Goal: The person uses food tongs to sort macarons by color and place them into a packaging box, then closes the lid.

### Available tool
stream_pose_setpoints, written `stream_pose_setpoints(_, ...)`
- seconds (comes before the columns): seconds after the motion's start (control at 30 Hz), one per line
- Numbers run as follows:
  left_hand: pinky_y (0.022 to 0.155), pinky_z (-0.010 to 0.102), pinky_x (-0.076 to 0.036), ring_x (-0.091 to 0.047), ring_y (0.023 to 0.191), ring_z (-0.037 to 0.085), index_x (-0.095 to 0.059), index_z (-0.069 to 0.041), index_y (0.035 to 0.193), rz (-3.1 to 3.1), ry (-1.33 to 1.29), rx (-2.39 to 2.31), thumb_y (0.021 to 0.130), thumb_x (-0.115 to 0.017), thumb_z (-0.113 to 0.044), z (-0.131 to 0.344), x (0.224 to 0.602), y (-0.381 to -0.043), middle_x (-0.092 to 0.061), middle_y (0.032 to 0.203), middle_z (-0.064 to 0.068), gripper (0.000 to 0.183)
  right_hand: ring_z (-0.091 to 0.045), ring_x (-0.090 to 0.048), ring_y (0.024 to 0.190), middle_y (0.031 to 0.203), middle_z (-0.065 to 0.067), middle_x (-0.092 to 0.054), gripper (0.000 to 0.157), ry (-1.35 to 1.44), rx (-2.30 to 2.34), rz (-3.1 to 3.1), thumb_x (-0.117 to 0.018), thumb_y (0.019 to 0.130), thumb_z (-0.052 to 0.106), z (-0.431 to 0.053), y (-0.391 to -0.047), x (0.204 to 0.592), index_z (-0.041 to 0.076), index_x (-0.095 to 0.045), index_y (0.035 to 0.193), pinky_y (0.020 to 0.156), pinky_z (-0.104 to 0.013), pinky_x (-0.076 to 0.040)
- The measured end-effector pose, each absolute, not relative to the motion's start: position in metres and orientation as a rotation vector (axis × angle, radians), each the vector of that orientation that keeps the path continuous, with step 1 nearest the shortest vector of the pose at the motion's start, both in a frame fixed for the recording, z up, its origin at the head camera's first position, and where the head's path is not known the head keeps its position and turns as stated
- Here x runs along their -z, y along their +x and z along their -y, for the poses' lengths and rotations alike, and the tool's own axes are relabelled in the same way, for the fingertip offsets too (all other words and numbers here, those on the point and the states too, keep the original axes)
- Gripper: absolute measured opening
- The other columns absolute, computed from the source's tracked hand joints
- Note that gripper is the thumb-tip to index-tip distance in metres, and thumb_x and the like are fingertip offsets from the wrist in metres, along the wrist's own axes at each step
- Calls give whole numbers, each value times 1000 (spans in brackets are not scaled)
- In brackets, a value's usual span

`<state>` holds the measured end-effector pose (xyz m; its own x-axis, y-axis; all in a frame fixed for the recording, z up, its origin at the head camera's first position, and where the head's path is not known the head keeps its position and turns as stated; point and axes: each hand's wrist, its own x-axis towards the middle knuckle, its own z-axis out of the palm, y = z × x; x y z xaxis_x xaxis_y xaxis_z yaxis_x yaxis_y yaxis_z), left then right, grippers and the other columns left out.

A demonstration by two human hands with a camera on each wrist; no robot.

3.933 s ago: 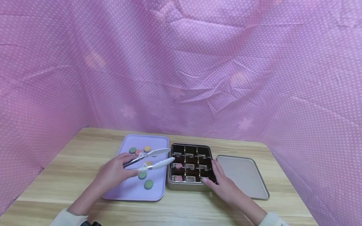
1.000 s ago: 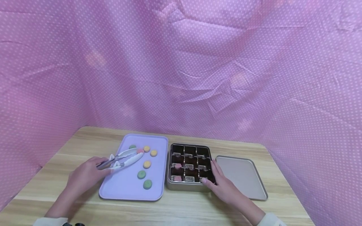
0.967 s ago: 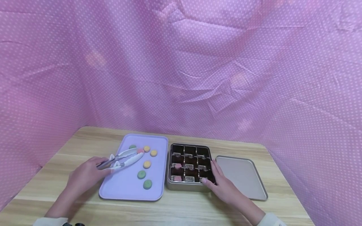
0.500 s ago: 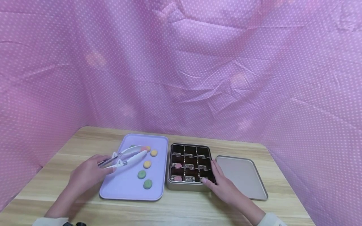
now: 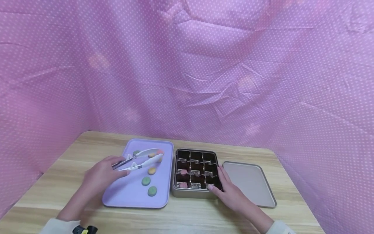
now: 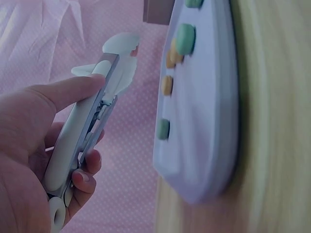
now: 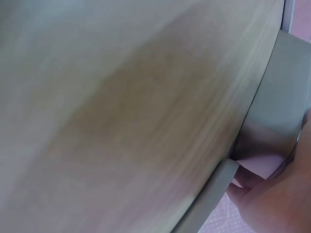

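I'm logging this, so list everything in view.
Table: 1, tan, underneath
Box: 1, greyish gold, on table
Tray: 1, lilac, left of box
Lid: 1, beige, right of box
Tongs: 1, silver-white, over tray
Macarons: 3 green, 3 yellow, on tray
Boxed macarons: 2 visible, pink, in box
Tongs macaron: 1, pink, at tips
Cloth: count unclear, pinkish, behind table
Wrist device: 1, black-yellow, left wrist
Sleeves: 2, cream, bottom edge
Left hand: 1, gripping tongs
Right hand: 1, touching box

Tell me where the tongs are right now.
In the head view, the tongs are held in the left hand over the lilac tray, left of the compartmented box.
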<state>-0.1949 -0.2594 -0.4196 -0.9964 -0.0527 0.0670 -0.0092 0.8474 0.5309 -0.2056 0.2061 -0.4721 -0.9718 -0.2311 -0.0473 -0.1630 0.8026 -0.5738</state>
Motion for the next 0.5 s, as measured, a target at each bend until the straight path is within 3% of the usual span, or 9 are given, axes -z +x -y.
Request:
stream_pose_setpoints(0.23,89,64,-46,-52,129,48,-60,-17,141,2960,24,819,79,-74,-64,240,411,-204,-52,148,19,79,-45,-40,142,169,13,7,95,-319,902,-2864,-46,92,76,-204,-205,470,34,2,162,109,-68,-36)
stream_pose_setpoints(0.5,89,62,-47,-55,128,44,-63,-20,138,2942,-66,810,81,-76,-57,215,408,-220,-58,144,15,70,-45,-41,142,168,16,8,97,-289,897,-2865,-46,91,76,-206,-204,470,31,0,163,110,-67,-37)
